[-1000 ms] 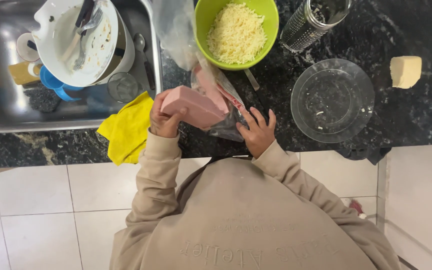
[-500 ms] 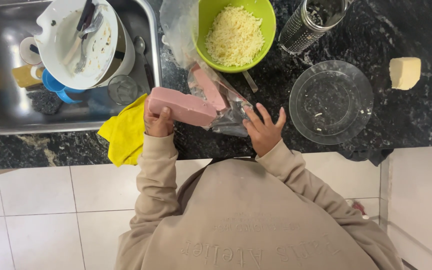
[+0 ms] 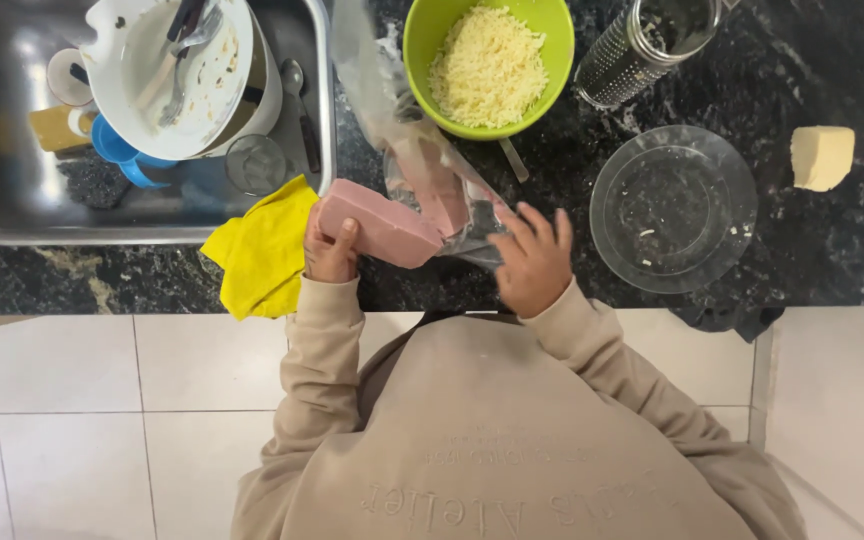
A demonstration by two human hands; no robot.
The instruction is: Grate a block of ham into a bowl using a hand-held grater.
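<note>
My left hand (image 3: 331,247) grips one end of a pink block of meat (image 3: 377,224), held just above the dark counter edge. The block's other end sits at the mouth of a clear plastic bag (image 3: 422,160) that holds more pink slices. My right hand (image 3: 532,262) rests on the bag's near end with fingers spread, pinning it to the counter. A yellow cloth (image 3: 262,247) lies directly left of my left hand.
A green bowl of grated cheese (image 3: 487,65) stands behind the bag. To the right are a metal grater (image 3: 642,42), a clear glass plate (image 3: 672,208) and a piece of cheese (image 3: 820,157). The sink (image 3: 12,195) at the left holds dirty dishes.
The pink block has swung from tilted to nearly level and shifted slightly in my left hand. My right hand has moved a little to the right on the bag.
</note>
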